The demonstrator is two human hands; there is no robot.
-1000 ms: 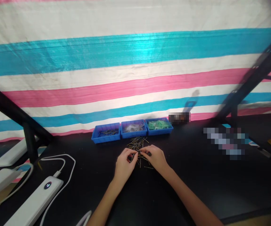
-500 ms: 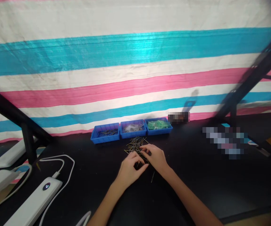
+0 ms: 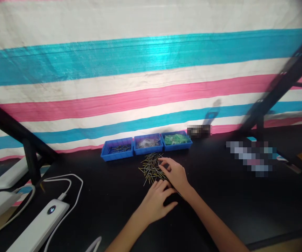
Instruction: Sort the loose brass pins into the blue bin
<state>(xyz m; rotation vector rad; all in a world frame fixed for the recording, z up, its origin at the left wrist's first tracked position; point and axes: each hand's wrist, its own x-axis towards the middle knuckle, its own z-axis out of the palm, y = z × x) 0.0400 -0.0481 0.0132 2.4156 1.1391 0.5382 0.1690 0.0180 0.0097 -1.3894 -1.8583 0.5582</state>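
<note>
A loose pile of thin metal pieces, like drill bits or long screws, [image 3: 151,168] lies on the black table [image 3: 109,203]. My left hand [image 3: 157,201] rests at the pile's near edge, palm down, with its thumb and fingers apart. My right hand [image 3: 174,173] is over the pile's right side, its thumb and index finger curled toward each other; whatever is between their tips is too small to make out. Behind the pile stand three blue bins: the left bin [image 3: 106,154] holds similar thin pieces, the middle bin [image 3: 148,150] clear bags, the right bin [image 3: 177,146] green bags.
A white power bank [image 3: 39,224] with a white cable [image 3: 81,187] lies at the left. Black frame bars [image 3: 31,159] rise at both sides. A striped sheet [image 3: 140,84] hangs behind. Blurred items [image 3: 251,157] lie at the right.
My left hand has moved right and nearer to me, with its fingers more spread, uncovering more of the pile. My right hand has shifted slightly up.
</note>
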